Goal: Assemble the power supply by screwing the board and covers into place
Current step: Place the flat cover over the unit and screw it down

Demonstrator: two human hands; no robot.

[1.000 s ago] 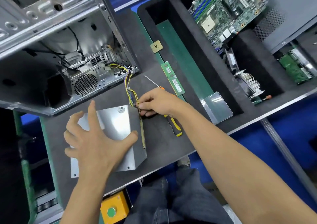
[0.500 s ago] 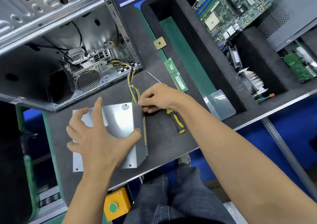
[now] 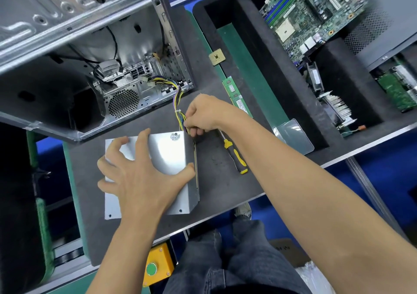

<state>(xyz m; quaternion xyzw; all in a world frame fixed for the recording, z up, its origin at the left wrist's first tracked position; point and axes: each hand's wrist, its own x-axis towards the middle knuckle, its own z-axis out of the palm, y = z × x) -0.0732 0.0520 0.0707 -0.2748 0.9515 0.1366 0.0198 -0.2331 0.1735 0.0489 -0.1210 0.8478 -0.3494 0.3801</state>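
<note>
My left hand (image 3: 137,178) lies spread on the power supply cover (image 3: 167,154), fingers straight, thumb at its right edge, pressing the metal box to the dark table (image 3: 221,187). My right hand (image 3: 203,115) has a narrow grip, fingertips pinching the wire bundle (image 3: 178,104) at the box's far right corner. Those wires run up into the open computer case (image 3: 90,68) just behind. The yellow-handled screwdriver (image 3: 234,154) lies just right of the box, partly under my right wrist. RAM sticks (image 3: 237,97) and a CPU chip (image 3: 217,56) lie beyond; a motherboard (image 3: 311,14) sits in the foam tray (image 3: 252,52).
</note>
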